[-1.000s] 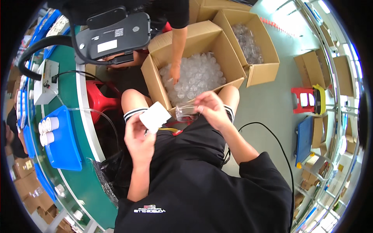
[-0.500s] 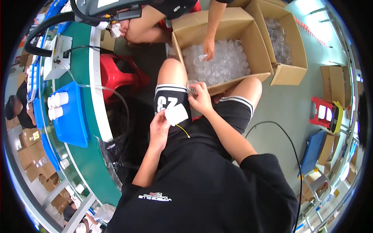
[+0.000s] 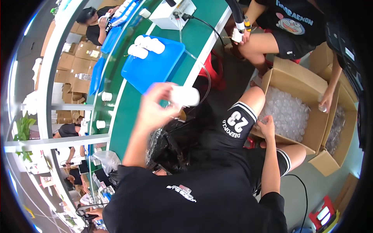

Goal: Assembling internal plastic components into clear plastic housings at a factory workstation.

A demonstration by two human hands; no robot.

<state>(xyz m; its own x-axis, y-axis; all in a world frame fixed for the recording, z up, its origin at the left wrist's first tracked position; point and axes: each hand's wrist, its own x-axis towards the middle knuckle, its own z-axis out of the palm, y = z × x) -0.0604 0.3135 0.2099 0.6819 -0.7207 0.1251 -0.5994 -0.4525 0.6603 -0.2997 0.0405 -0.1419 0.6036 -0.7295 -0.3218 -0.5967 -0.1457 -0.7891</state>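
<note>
My left hand (image 3: 153, 106) is raised beside the green bench, its thumb and fingers closed on a white cup-shaped piece (image 3: 185, 96). Motion blurs the hand. Just beyond it lies a blue tray (image 3: 167, 64) holding several similar white pieces (image 3: 147, 45). Over my lap, near the edge of an open cardboard box (image 3: 272, 79), my right hand (image 3: 267, 127) has its fingers drawn together; whatever is in them cannot be made out. Many clear plastic pieces (image 3: 287, 112) fill that box.
A co-worker's hand (image 3: 328, 99) holds a clear piece over the box; their other hand (image 3: 244, 37) holds a white part under a hose-fed tool. A white control box (image 3: 173, 15) stands on the green bench (image 3: 198, 40). A red stool (image 3: 213, 73) stands beside it. Further right is a second carton (image 3: 337, 132).
My view has turned left. My left hand has carried the white piece from over my lap toward the blue tray. The clear round piece in my right hand no longer shows plainly.
</note>
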